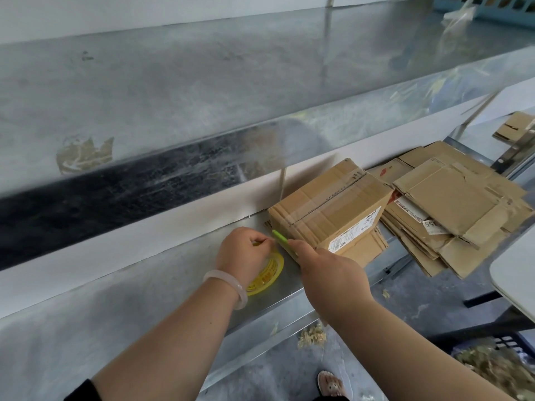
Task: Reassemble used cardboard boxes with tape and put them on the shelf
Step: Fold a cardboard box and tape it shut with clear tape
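An assembled cardboard box (333, 209), taped along its top seam, sits on the metal shelf (144, 285) on top of a flattened box. My left hand (243, 253) rests over a yellow tape roll (267, 274) lying flat on the shelf and pinches something small at the roll's edge, likely the tape end. My right hand (327, 273) grips a green cutter (280, 237), whose tip points at the box's near left corner. A pile of flattened boxes (451, 209) lies to the right of the box.
A second metal shelf (202, 82) hangs just above, with a blue basket (489, 5) on it at the far right. More flat cardboard (515, 127) lies far right. A white table corner (515, 273) and a dark crate (503, 342) stand at the right.
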